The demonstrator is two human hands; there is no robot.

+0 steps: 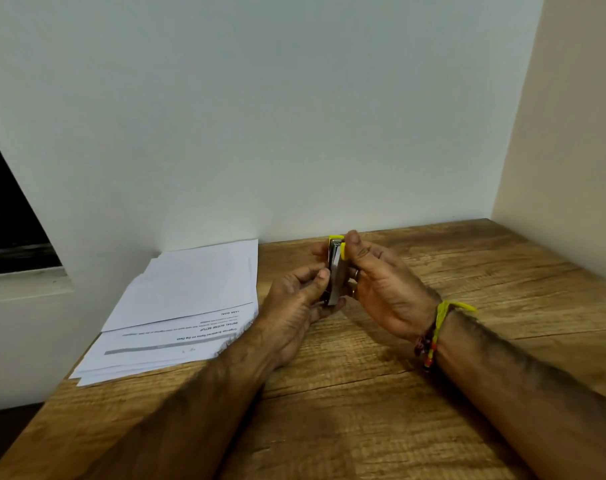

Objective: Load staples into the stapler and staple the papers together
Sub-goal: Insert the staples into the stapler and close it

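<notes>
Both hands grasp the stapler [335, 271], held upright above the table [363, 393]: the left hand [294, 306] grips its lower end with thumb and fingers, the right hand [381, 282] pinches its yellow top. Left of the stapler, the papers [183, 299] lie in a loose stack on the table, against the wall [260, 116].

Between the hands, the stapler [335, 271] shows a smooth, slightly shiny grey metal body with glossy yellow plastic tips. Under both forearms the worktop [502, 268] is matt brown wood with a visible grain, and the papers [187, 299] beside the left hand [294, 303] are matt white sheets. A yellow cloth band [445, 313] circles the right wrist.
</notes>
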